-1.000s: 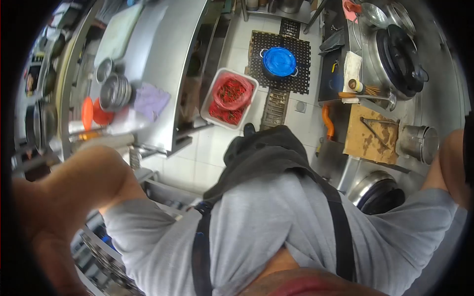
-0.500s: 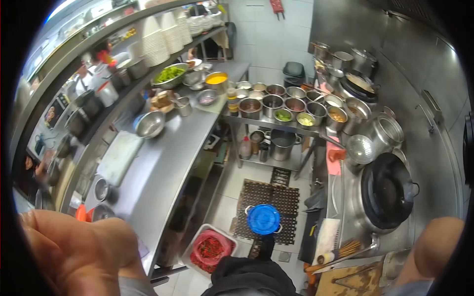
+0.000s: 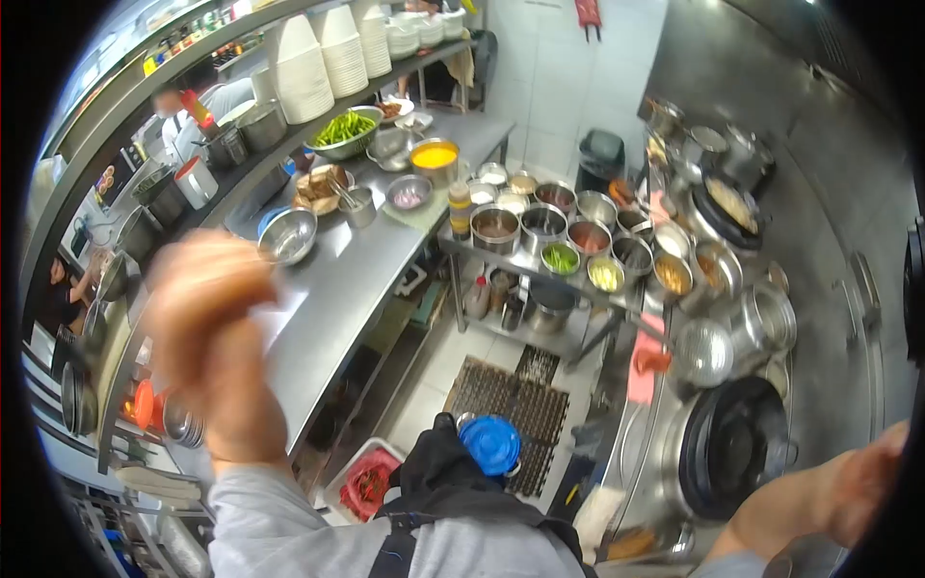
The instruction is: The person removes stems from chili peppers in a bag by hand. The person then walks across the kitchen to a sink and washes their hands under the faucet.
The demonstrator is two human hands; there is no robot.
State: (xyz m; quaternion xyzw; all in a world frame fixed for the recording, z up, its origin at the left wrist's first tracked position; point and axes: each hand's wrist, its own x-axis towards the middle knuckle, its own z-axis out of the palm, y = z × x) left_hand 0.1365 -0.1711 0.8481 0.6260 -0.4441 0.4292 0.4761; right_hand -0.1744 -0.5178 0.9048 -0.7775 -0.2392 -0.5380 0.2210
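My left hand (image 3: 207, 299) is raised over the steel counter (image 3: 332, 356) on the left and smeared by motion. Its fingers look bent, but whether they hold anything cannot be made out. A steel bowl (image 3: 289, 236) stands just beyond it. At the right edge, my right hand (image 3: 862, 491) is partly cut off by the dark rim of the view, its fingers mostly hidden. Nearest to it is a black wok (image 3: 737, 448) on the stove. No object shows in the right hand.
Several steel pots with sauces and chopped food, among them a pot of greens (image 3: 559, 257), fill the far table. A blue lid (image 3: 491, 445) and a tub of red chillies (image 3: 337, 482) are near my feet. White container stacks (image 3: 299, 72) line the shelf. A person (image 3: 178, 120) stands beyond.
My left hand has moved up and away from the camera, now over the counter. The right hand has come partly into view at the edge. The whole view has shifted and tilted.
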